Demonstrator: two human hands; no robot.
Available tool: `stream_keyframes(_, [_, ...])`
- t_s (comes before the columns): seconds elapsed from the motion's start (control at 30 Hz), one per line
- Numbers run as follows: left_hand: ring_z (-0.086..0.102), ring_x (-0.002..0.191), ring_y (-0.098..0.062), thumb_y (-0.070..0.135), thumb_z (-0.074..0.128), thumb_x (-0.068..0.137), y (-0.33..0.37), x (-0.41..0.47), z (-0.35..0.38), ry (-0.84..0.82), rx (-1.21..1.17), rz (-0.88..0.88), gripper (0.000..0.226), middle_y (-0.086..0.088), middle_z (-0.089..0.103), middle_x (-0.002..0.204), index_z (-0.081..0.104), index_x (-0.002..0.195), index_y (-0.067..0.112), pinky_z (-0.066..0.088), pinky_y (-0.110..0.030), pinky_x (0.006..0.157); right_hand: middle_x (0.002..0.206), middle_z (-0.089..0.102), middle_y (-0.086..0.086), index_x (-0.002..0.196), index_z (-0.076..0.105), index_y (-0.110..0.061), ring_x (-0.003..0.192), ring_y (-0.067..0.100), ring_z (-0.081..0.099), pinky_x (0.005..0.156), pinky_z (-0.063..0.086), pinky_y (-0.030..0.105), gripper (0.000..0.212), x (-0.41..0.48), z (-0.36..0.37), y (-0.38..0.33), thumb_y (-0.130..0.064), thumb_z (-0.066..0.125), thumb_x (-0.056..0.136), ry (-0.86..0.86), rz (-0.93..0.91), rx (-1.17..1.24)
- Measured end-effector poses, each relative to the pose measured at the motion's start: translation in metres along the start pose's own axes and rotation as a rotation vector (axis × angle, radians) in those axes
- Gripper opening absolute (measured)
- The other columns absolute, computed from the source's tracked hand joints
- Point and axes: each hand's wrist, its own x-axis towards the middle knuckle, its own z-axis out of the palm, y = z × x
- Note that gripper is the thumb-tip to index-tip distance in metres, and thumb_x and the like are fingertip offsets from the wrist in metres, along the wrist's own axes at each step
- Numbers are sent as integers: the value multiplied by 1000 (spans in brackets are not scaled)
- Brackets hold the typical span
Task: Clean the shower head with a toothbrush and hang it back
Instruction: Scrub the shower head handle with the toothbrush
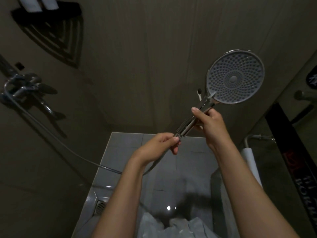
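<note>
The round chrome shower head (235, 77) is held up in front of the wall, its pale nozzle face turned toward me. My right hand (211, 123) grips the chrome handle just below the head. My left hand (161, 146) grips the handle's lower end, where the hose (68, 148) joins it. A thin white stick with a dark tip, apparently the toothbrush (199, 93), pokes up beside the handle above my right hand. How it is held is hidden.
The hose loops left to a chrome mixer tap (30, 88) on the wall. A dark corner shelf (51, 31) hangs at the top left. Below are a grey tiled floor, a floor drain (101, 206) and a white pipe (250, 160) at right.
</note>
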Motion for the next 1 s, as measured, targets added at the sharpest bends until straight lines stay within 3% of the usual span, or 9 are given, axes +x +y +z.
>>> stream_keyframes(0.13, [58, 68, -10, 25, 51, 95, -5, 6, 7, 185, 262, 50, 26, 6, 61, 67, 58, 76, 8, 47, -36, 75, 75, 59, 0, 77, 55, -18, 65, 8, 59, 53, 51, 16, 15, 1, -1, 1, -15, 65, 87, 120, 1, 23])
stream_keyframes(0.27, [53, 79, -14, 36, 50, 94, 0, 5, 10, 345, 663, 145, 32, 9, 55, 67, 60, 76, 12, 39, -32, 70, 69, 57, -1, 73, 54, -18, 59, 8, 55, 45, 44, 15, 18, 2, 1, 4, -18, 67, 85, 223, -3, 17])
stream_keyframes(0.4, [57, 103, -24, 39, 50, 93, -7, 8, 12, 380, 647, 152, 32, 2, 61, 73, 57, 75, 14, 39, -30, 96, 68, 58, -1, 73, 54, -18, 58, 8, 54, 43, 42, 15, 19, 3, 2, 5, -19, 69, 84, 277, -8, 36])
stream_keyframes(0.5, [54, 116, -23, 41, 51, 93, -9, 9, 16, 413, 628, 142, 29, -1, 66, 80, 58, 80, 16, 37, -31, 103, 71, 60, 1, 73, 56, -18, 66, 14, 59, 60, 50, 28, 18, 5, 3, 6, -20, 71, 82, 290, -18, 19])
stream_keyframes(0.6, [56, 110, -24, 39, 55, 91, -7, 8, 16, 466, 630, 156, 25, -4, 67, 83, 63, 87, 15, 33, -24, 102, 78, 66, 6, 74, 60, -17, 79, 24, 67, 78, 57, 44, 16, 7, 3, 6, -23, 74, 78, 290, -29, -17])
stream_keyframes(0.67, [60, 101, -25, 41, 57, 90, -8, 8, 13, 502, 641, 183, 25, -4, 67, 84, 65, 92, 17, 39, -29, 102, 79, 68, 7, 73, 62, -17, 82, 26, 68, 83, 56, 50, 16, 8, 5, 5, -24, 76, 76, 284, -40, -25])
stream_keyframes(0.8, [60, 84, -18, 42, 59, 88, -5, 5, 10, 550, 612, 176, 25, -2, 67, 88, 66, 101, 22, 50, -40, 76, 74, 66, 3, 70, 62, -17, 76, 20, 64, 82, 55, 51, 18, 10, 9, 2, -23, 78, 75, 251, -64, -23])
stream_keyframes(0.9, [60, 80, -12, 41, 62, 85, -3, 4, 10, 529, 508, 147, 17, 6, 65, 82, 63, 92, 25, 51, -40, 76, 73, 67, 5, 70, 63, -16, 75, 20, 65, 81, 56, 52, 19, 11, 10, 2, -25, 79, 73, 230, -74, -59])
stream_keyframes(1.0, [60, 78, -6, 43, 67, 80, -2, 3, 14, 541, 404, 122, 23, 9, 64, 81, 60, 92, 24, 51, -35, 76, 74, 68, 9, 71, 64, -12, 74, 24, 67, 78, 56, 54, 21, 9, 11, 4, -27, 79, 73, 177, -64, -100])
